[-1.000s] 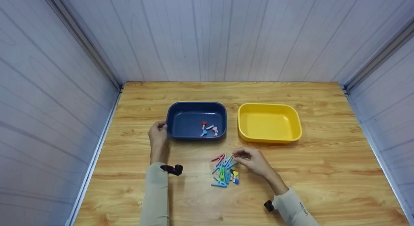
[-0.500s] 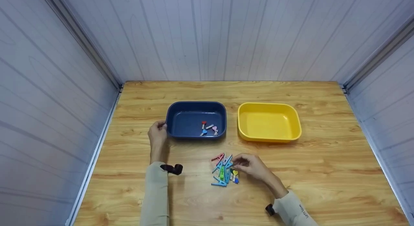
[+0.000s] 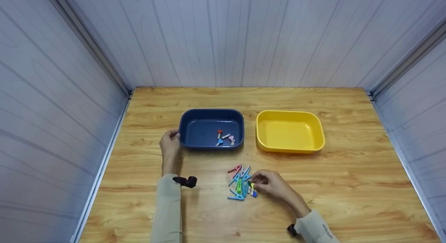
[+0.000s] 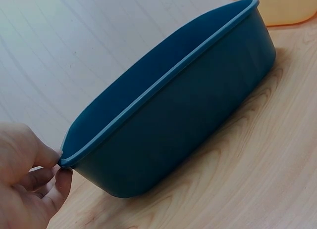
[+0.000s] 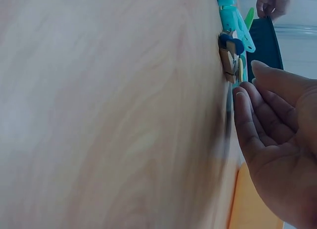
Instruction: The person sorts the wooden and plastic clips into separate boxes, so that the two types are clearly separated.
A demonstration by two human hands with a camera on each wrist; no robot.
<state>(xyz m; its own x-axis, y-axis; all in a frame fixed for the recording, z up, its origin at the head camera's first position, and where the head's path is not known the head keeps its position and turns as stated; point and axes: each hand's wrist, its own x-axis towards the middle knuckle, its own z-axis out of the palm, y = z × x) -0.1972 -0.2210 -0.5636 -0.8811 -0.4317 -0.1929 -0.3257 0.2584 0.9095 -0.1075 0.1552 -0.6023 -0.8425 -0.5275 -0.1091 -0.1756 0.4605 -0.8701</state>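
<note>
My left hand (image 3: 169, 143) pinches the left rim of a dark blue basin (image 4: 173, 105) between thumb and fingers. Inside that basin lie several mini wooden clothespins with hearts, including a red heart clothespin (image 3: 220, 132) and a light blue one (image 3: 220, 142). My right hand (image 3: 273, 183) is at the right side of a clothespin pile, its fingertips right at a yellow heart clothespin (image 3: 252, 185) and partly covering it. Thumb and fingers stand apart in the right wrist view. Beside them, wooden clothespins (image 5: 228, 63) and a teal plastic clothespin (image 5: 237, 26) show.
A yellow basin (image 3: 291, 149) stands right of the blue one. The pile also has a green plastic clothespin (image 3: 239, 186), a pink one (image 3: 235, 169) and several blue ones. Panel walls (image 3: 223, 41) enclose the wooden table (image 3: 209, 218) at the back and sides.
My right hand has moved down a little along the pile's right side, from the upper blue clothespins to the yellow heart clothespin. The left hand keeps its place on the rim.
</note>
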